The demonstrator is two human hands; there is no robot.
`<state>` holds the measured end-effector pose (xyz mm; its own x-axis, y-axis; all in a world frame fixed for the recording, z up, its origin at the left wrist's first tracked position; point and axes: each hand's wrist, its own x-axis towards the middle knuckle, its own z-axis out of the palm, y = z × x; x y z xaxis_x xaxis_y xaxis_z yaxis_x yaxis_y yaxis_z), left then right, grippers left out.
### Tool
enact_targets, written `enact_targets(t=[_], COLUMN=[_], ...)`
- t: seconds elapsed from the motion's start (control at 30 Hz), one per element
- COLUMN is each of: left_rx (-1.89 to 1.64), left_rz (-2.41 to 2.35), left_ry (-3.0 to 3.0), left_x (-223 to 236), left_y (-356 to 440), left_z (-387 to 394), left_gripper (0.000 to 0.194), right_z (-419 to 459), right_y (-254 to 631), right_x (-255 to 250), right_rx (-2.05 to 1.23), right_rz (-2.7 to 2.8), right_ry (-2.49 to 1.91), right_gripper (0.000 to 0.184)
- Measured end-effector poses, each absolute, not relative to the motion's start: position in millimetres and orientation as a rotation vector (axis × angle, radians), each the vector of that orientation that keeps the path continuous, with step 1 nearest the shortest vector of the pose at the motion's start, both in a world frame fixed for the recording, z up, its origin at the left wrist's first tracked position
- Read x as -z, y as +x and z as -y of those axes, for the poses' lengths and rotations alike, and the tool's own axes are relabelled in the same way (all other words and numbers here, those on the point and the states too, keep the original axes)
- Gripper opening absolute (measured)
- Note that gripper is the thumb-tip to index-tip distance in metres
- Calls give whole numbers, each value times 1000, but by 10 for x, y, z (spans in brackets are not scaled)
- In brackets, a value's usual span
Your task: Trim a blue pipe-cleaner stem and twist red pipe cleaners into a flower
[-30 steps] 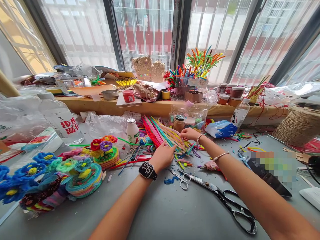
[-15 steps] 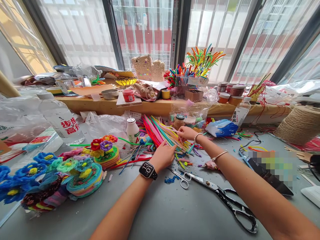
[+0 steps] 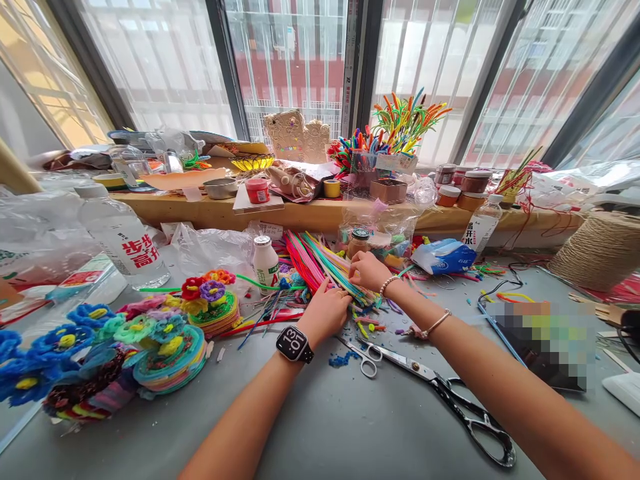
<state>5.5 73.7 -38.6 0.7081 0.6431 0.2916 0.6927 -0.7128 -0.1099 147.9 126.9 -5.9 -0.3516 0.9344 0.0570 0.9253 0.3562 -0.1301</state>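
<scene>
A loose bundle of many-coloured pipe cleaners (image 3: pixel 306 261) lies fanned out in the middle of the table. My left hand (image 3: pixel 327 309), with a black watch at its wrist, rests on the near end of the bundle, its fingers apart. At the bundle's right side is my right hand (image 3: pixel 371 272), fingers bent and closed on pipe cleaners; its fingertips are partly hidden. Small white-handled scissors (image 3: pixel 369 363) and large black-handled shears (image 3: pixel 450 390) lie in front of the hands. Blue fuzzy scraps (image 3: pixel 343 360) lie beside the small scissors.
Pipe-cleaner flower pieces (image 3: pixel 167 357) stand at left, near a large water bottle (image 3: pixel 123 243). A small white bottle (image 3: pixel 265 261) and a brown jar (image 3: pixel 359 245) flank the bundle. Right are a tissue pack (image 3: pixel 443 256), a dark tablet-like device (image 3: pixel 535 353) and a twine spool (image 3: pixel 597 252).
My right hand has shifted slightly and its fingers have curled in more at the bundle. Some pipe cleaners under it have moved. My left hand stays almost where it was.
</scene>
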Motion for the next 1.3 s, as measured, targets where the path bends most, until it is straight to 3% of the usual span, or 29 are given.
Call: enact_targets(t=[0.17,0.4,0.63,1.3], left_rx=[310,367,338,307], left_rz=[1099,1096,1109,1122], left_ry=[-2662,-2655,-2680,-2679], left_x=[382,464,444,438], left_y=[62,68,66,59], left_z=[-721,-755,-758,-745], left_gripper=[22,38,27,24], right_z=[-1301,-1348,-1323,-1275], right_y=[1407,1451,1495,1356], right_x=[142,163,147,193], right_rx=[-81,-70,-76,-70], right_rz=[2552,2556,2552,2544], right_ry=[-1780,-1860,-1817,-1817], right_gripper=[20,22,22,18])
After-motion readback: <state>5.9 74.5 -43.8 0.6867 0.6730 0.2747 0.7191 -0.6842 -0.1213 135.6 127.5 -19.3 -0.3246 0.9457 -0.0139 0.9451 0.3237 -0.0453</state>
